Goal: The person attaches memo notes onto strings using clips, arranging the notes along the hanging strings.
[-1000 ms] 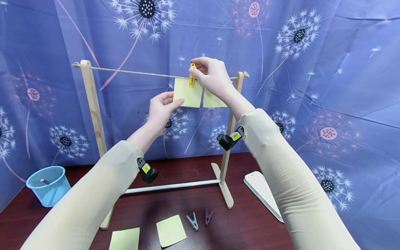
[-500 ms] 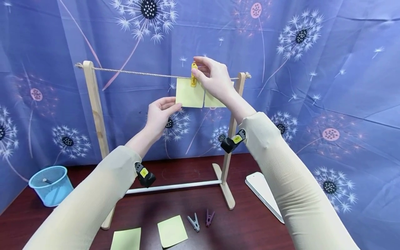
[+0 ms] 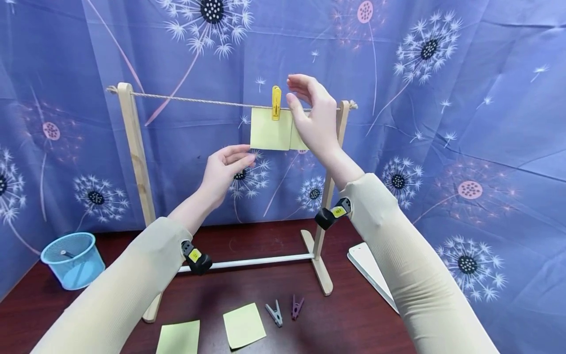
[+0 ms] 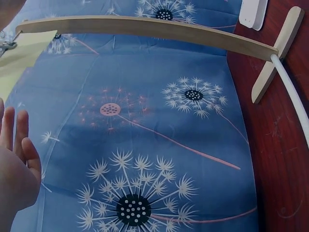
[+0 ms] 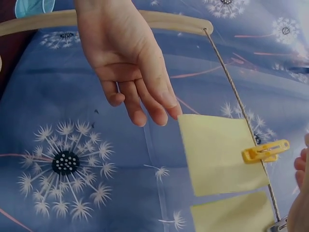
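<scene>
A yellow clothespin (image 3: 276,104) stands upright on the rope (image 3: 199,102), clipped over the top of a pale yellow sticky note (image 3: 267,133). My right hand (image 3: 319,118) is just right of the clothespin, apart from it, thumb and fingers spread and holding nothing. By the note's lower left corner is my left hand (image 3: 221,172), its fingers extended; in the right wrist view its fingertips lie right at that corner. A second yellow note (image 5: 234,212) hangs beside the first, partly hidden by my right hand in the head view. A grey clip (image 5: 279,226) holds it to the rope.
The rope runs between two wooden posts (image 3: 137,152) joined by a white bar (image 3: 261,261). On the table lie two yellow notes (image 3: 244,325), a grey clothespin (image 3: 274,313) and a purple clothespin (image 3: 297,307). A blue mesh basket (image 3: 75,268) stands left, a white tray (image 3: 373,275) right.
My right hand has let go of the yellow clothespin and moved right. My left hand has loosened its pinch on the note's edge and dropped slightly down and left.
</scene>
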A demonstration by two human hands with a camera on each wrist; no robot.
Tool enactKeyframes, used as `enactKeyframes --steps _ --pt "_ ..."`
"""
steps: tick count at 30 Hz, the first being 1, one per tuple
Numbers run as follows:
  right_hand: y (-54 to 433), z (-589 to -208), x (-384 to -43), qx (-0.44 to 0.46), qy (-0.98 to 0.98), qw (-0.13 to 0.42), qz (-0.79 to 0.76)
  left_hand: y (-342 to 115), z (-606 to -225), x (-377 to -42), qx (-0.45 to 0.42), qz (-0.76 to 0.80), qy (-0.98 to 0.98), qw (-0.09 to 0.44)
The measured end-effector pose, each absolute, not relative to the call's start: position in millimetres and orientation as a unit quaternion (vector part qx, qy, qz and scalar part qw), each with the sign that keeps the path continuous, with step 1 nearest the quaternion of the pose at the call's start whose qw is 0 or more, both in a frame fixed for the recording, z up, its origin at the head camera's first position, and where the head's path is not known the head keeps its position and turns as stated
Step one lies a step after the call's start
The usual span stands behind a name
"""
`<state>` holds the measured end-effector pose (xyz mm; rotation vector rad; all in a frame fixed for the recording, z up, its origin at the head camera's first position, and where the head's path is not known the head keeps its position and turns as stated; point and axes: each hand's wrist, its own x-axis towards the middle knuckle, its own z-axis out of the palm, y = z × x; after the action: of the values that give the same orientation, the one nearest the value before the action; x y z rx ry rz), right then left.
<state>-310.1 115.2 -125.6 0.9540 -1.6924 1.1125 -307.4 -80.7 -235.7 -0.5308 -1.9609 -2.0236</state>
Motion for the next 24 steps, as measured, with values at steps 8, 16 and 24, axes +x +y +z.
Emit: enactKeyframes --steps 8,16,24 --pt "122.1 -152.9 -298.8 0.375 -0.629 0.503 0.460 -89.8 -253.0 -293.2 -0.198 -0.684 -0.692 0.121" --pt "134.8 -198.5 -295.4 0.366 -0.631 0.500 0.467 -109.9 -283.5 -281.8 -0.184 -0.612 -0.768 0.045" --pt "153.1 -262.5 -305.5 0.369 -0.703 0.439 0.420 -136.3 -317.9 -256.1 -0.185 -0.539 -0.821 -0.044"
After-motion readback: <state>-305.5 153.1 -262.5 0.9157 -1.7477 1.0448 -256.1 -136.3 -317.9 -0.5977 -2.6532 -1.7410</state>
